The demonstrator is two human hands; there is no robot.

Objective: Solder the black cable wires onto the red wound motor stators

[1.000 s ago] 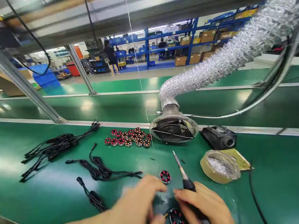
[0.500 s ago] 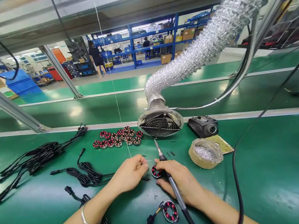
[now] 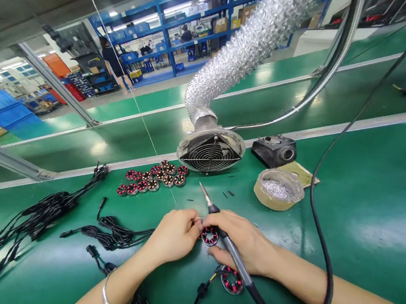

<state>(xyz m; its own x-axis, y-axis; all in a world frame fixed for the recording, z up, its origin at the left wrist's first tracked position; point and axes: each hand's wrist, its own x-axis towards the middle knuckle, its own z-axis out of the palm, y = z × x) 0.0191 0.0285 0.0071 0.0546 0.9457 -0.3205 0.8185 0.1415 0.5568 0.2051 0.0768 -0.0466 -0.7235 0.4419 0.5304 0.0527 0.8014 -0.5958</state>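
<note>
My left hand point(image 3: 177, 232) is pinched closed on a thin solder wire point(image 3: 158, 155) that comes down from above; a short pale end shows past the fingertips. A black cable runs behind this hand, and I cannot tell whether the fingers hold its end too. My right hand point(image 3: 247, 241) is closed around a soldering iron point(image 3: 233, 254), its tip pointing up and away to the left. Between the thumb and index finger of that hand sits a small ring-shaped motor stator point(image 3: 209, 236) with red windings, right beside my left fingertips. A wired stator point(image 3: 231, 280) lies just below.
Several stators point(image 3: 152, 184) stand in rows behind my hands. Black cables point(image 3: 48, 207) lie at left. A fume extractor point(image 3: 210, 154) on a silver duct hangs over the bench. At right are a tub of metal shavings point(image 3: 278, 191) and a black iron holder point(image 3: 274, 151).
My left hand has come closer to the right, its fingertips now at the stator. The stator has turned more toward me. The camera view has shifted slightly.
</note>
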